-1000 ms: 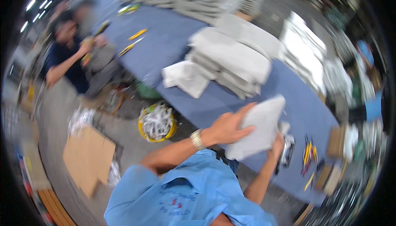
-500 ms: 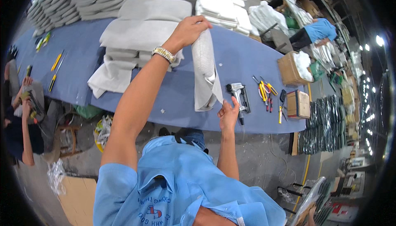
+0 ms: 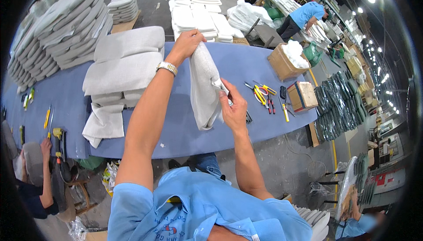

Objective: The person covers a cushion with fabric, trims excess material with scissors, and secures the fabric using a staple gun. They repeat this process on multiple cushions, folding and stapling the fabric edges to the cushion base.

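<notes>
A light grey fabric-covered cushion pad (image 3: 203, 80) stands on its edge on the blue-topped table, tilted. My left hand (image 3: 188, 45) is closed over its far end, with a metal watch on that wrist. On the pad's right side, my right hand (image 3: 233, 108) pinches the loose edge of the cover, thumb and fingers close together. Behind that hand, the staple gun (image 3: 249, 118) is almost wholly hidden. To the left lies a stack of grey cushion pads (image 3: 121, 71), with a loose piece of grey fabric (image 3: 105, 124) at its near side.
Pliers (image 3: 261, 95), a yellow cutter (image 3: 285, 112) and a small box (image 3: 302, 96) lie at the table's right end. An open carton (image 3: 282, 67) stands behind them. Tall cushion stacks (image 3: 72, 29) rise at the far left. A co-worker's hand (image 3: 46, 148) is beside a drill (image 3: 59, 144).
My right hand has moved from beside the staple gun up onto the cushion's edge and closed there. My left hand keeps its hold. The whole view has shifted.
</notes>
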`<state>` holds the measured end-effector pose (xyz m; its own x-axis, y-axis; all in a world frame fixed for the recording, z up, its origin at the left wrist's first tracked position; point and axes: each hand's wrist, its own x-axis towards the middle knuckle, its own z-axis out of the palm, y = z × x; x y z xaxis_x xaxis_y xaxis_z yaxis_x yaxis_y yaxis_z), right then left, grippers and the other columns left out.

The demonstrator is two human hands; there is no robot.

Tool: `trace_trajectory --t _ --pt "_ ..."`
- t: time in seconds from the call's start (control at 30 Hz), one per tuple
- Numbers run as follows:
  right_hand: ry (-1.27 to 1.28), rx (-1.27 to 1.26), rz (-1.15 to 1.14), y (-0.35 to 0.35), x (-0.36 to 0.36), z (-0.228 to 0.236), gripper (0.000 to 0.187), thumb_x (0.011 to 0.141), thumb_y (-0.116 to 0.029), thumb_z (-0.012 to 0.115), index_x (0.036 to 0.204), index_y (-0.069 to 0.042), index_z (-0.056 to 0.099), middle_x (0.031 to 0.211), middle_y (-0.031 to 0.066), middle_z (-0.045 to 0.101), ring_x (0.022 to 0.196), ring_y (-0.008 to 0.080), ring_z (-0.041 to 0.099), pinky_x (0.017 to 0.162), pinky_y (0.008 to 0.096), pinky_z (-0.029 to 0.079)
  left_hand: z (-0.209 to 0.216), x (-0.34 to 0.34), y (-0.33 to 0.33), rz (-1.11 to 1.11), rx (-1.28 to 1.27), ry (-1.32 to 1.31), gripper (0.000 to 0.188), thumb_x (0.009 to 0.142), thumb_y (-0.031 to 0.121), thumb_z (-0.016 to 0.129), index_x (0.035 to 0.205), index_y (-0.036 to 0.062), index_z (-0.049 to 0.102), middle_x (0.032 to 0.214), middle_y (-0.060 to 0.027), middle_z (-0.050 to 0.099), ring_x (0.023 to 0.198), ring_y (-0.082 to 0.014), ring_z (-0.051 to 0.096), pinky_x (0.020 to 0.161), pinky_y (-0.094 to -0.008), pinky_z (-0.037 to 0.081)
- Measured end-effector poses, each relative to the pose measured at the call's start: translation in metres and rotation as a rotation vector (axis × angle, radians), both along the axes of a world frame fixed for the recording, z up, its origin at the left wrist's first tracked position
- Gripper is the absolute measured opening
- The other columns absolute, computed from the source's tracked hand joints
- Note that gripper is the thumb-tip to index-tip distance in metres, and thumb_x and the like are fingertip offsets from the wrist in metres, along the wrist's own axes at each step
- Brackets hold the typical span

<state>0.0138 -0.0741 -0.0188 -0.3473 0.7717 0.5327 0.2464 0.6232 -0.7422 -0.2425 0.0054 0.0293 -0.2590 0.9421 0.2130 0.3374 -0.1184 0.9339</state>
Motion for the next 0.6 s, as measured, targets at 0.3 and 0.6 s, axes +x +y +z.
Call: trace_trajectory --t 0.3,0.6 --pt "0.074 -0.175 0.027 0.096 0.004 -0.030 0.020 0.103 -0.017 0.060 0.109 -0.001 0.069 0.072 0.0012 0.057 0.068 0.0091 0.048 0.062 0.0276 0.041 -0.008 -0.013 -0.003 0.092 0.034 -0.015 0.038 0.101 0.030 0.057 0.091 -0.0038 0.074 0.122 -0.0124 0.073 0.104 -0.0170 0.065 0.095 -0.0316 0.049" --pt "0.304 0.066 0.224 0.091 0.012 -0.008 0.021 0.092 -0.012 0.073 0.109 -0.002 0.068 0.097 0.0108 0.068 0.078 0.0221 0.065 0.071 0.0338 0.053 -0.002 -0.010 -0.005 0.507 0.000 -0.007 0.048 0.100 0.033 0.052 0.082 -0.0052 0.074 0.104 -0.0156 0.078 0.090 -0.0217 0.069 0.083 -0.0347 0.051"
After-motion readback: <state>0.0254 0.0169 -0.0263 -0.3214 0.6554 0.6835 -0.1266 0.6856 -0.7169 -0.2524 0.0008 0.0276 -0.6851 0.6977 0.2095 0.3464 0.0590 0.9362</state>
